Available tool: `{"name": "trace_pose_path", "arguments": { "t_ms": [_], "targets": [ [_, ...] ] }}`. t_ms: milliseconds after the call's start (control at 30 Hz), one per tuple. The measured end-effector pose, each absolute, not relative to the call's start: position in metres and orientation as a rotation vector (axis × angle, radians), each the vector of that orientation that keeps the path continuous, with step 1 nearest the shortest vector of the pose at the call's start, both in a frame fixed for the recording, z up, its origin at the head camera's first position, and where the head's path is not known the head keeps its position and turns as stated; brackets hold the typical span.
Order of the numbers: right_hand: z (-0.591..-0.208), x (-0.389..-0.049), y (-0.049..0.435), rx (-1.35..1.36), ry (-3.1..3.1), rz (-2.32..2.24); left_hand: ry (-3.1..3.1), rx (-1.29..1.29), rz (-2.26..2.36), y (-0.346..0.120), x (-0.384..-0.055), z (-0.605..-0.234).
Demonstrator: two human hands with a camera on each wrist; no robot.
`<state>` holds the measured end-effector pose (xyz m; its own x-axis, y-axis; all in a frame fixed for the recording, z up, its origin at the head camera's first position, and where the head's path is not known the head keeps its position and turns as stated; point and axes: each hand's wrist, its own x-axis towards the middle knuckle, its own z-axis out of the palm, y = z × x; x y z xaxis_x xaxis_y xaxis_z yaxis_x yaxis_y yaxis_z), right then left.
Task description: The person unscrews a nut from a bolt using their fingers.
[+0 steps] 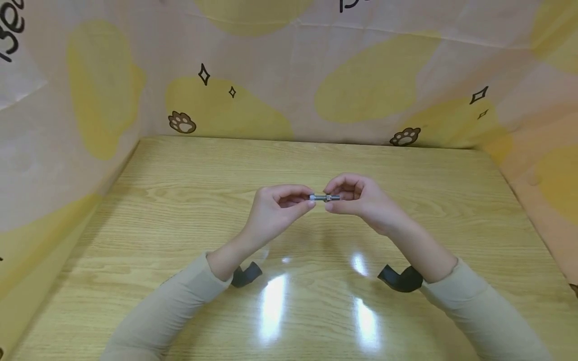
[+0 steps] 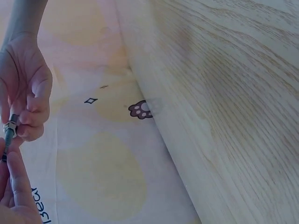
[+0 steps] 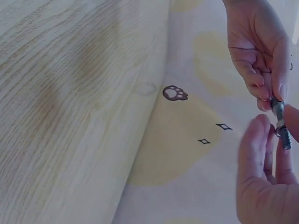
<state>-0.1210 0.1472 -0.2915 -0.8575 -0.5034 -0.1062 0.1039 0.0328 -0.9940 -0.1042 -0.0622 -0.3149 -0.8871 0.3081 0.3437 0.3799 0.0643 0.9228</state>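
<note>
A metal bolt [image 1: 319, 198] lies nearly level between both hands, above the wooden table. Thumb and fingertips of my left hand [image 1: 277, 208] pinch its left end, hiding most of that end. A hex nut [image 1: 328, 198] sits partway along the threaded shank. Around this nut my right hand [image 1: 361, 200] has its thumb and index fingertip, one below and one above, in a pinch. Past the nut, the threaded tip [image 3: 286, 143] sticks out in the right wrist view. Seen from the left wrist, the nut [image 2: 10, 126] shows between the right hand's thumb and fingers.
The wood-grain table [image 1: 180, 170] extends under both forearms, with bright reflections near the front. Patterned cloth [image 1: 298, 75] hangs along its back and sides. Dark curved straps [image 1: 401, 279] show by each wrist.
</note>
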Motion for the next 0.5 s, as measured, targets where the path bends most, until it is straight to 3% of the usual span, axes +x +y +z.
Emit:
{"name": "trace_pose_path", "arguments": {
  "t_ms": [500],
  "targets": [
    [-0.2955, -0.1229, 0.1486, -0.445, 1.895, -1.901, -2.244, -0.726, -2.022, -0.0633, -0.1051, -0.3152]
  ]
}}
